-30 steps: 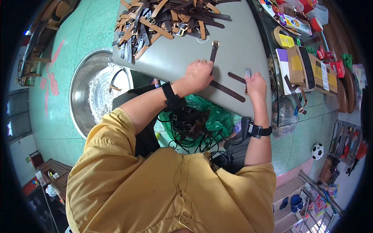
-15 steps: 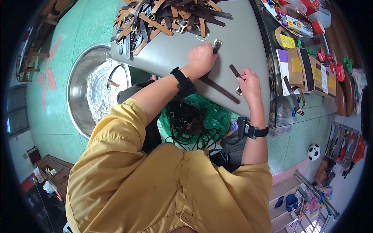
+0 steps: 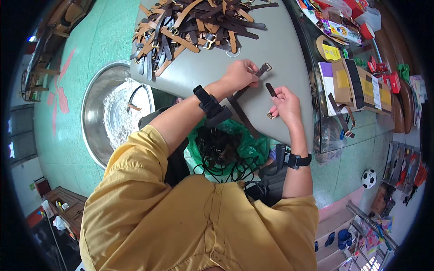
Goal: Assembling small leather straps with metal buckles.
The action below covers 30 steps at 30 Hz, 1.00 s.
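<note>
My left hand (image 3: 242,74) is closed over the table's front part, pinching a dark brown belt strap (image 3: 241,94). Its buckle (image 3: 265,68) sticks out past my fingertips to the right. To the right, my right hand (image 3: 287,106) is closed around a short dark strap piece (image 3: 270,89), whose end points up and away. A small gold-coloured buckle (image 3: 271,115) shows beneath the fingers of that hand; how it joins the strap is hidden. Another dark strap length (image 3: 244,118) slants across the table's near edge, between the hands.
A heap of brown, tan and black belt straps (image 3: 194,28) covers the far left of the grey table (image 3: 275,40). Left of it stands a metal basin (image 3: 90,135). A green bag (image 3: 253,147) with black straps lies below. Cardboard box (image 3: 346,81) at right.
My left hand has come a little right and nearer, its fingers now pinching below the buckle. My right hand has shifted slightly nearer. The whole view has moved a little.
</note>
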Tool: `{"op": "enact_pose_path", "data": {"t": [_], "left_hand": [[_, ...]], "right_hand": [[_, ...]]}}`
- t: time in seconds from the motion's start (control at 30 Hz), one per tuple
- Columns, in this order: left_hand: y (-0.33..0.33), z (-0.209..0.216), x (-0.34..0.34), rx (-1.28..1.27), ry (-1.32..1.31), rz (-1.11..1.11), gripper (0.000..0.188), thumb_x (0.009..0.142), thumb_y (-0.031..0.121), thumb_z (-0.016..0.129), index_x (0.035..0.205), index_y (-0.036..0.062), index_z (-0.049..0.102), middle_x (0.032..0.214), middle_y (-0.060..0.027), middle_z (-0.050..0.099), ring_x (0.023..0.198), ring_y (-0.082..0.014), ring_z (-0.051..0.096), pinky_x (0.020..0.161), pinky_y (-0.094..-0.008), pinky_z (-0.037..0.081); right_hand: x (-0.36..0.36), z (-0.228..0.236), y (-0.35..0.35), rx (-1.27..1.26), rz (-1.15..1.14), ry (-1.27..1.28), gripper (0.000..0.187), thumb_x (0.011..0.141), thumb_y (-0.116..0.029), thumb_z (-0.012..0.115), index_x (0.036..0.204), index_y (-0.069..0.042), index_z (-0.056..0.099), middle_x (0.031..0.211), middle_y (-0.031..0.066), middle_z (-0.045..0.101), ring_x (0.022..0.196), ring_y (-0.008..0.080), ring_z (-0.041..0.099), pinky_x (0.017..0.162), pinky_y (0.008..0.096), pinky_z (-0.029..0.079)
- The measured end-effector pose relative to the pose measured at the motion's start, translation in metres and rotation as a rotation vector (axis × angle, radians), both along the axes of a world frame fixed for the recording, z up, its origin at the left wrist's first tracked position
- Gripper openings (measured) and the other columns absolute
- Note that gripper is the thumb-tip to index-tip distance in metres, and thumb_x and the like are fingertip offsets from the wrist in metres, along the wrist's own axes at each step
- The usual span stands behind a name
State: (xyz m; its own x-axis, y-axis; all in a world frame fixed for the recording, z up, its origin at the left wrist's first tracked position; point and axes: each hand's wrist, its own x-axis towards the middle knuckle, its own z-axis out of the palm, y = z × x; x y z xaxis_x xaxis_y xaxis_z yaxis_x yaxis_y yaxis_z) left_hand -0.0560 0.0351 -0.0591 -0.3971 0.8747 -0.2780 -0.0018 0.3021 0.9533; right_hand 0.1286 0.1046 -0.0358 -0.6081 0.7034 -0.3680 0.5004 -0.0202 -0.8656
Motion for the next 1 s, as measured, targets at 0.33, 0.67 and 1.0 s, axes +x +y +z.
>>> {"op": "enact_pose_path", "data": {"t": [0.33, 0.67, 1.0], "left_hand": [[-0.002, 0.029, 0.004, -0.054, -0.431, -0.127, 0.017, 0.087, 0.01, 0.055, 0.102, 0.0005, 0.052, 0.087, -0.0081, 0.06, 0.072, -0.0169, 0.063, 0.06, -0.026, 0.053], [-0.006, 0.037, 0.0, -0.075, -0.544, -0.197, 0.021, 0.087, 0.014, 0.053, 0.105, 0.0025, 0.053, 0.095, -0.0106, 0.062, 0.073, -0.0176, 0.063, 0.069, -0.0269, 0.053], [-0.006, 0.043, 0.004, -0.092, -0.515, -0.183, 0.024, 0.087, 0.018, 0.052, 0.099, -0.002, 0.058, 0.087, -0.0094, 0.062, 0.064, -0.0159, 0.059, 0.062, -0.0264, 0.053]], "right_hand": [[0.004, 0.004, 0.007, -0.182, -0.049, 0.068, 0.015, 0.088, -0.01, 0.055, 0.096, 0.002, 0.055, 0.078, 0.008, 0.06, 0.049, 0.0082, 0.053, 0.039, 0.0196, 0.041], [0.007, 0.005, 0.01, -0.17, -0.086, 0.09, 0.016, 0.087, -0.012, 0.056, 0.097, 0.001, 0.058, 0.075, 0.005, 0.06, 0.047, 0.0059, 0.05, 0.038, 0.0186, 0.038], [0.009, 0.008, 0.013, -0.175, -0.083, 0.109, 0.017, 0.086, -0.012, 0.056, 0.097, 0.002, 0.058, 0.074, 0.0043, 0.059, 0.048, 0.0055, 0.048, 0.039, 0.0181, 0.036]]}}
